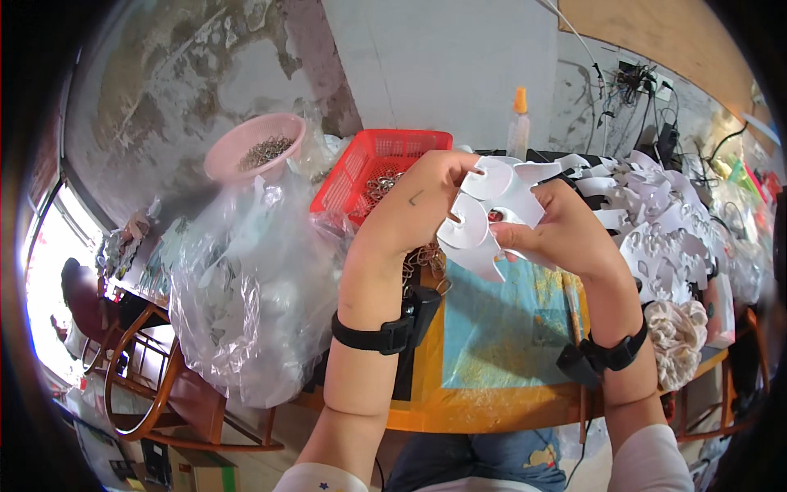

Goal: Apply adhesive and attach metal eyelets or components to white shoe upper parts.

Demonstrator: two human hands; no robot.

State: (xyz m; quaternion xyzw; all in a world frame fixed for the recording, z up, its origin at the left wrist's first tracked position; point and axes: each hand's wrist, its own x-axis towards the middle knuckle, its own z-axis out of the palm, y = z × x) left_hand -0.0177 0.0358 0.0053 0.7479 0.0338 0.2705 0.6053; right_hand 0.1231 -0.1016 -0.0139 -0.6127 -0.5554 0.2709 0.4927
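Above the table, both hands hold a bunch of glossy white curved pieces [496,197] with rounded lobes and notches; their exact kind I cannot make out. My left hand [447,184] grips the bunch from its left side, with most fingers hidden behind it. From the right, my right hand [561,225] closes on it, thumb pressed across the front. A small reddish spot [495,216] shows near the right thumb. Beneath the hands lies a worn light-blue sheet [500,357] on the orange-topped table [426,416]. Metal rings [426,264] lie partly behind my left forearm.
A red basket [332,184] and a pink bowl [225,156] hold small metal parts. A large clear plastic bag [246,312] bulges at the left. White cut pieces [664,225] heap up at the right, above crumpled cloth [676,340]. An orange-capped bottle [518,135] stands behind.
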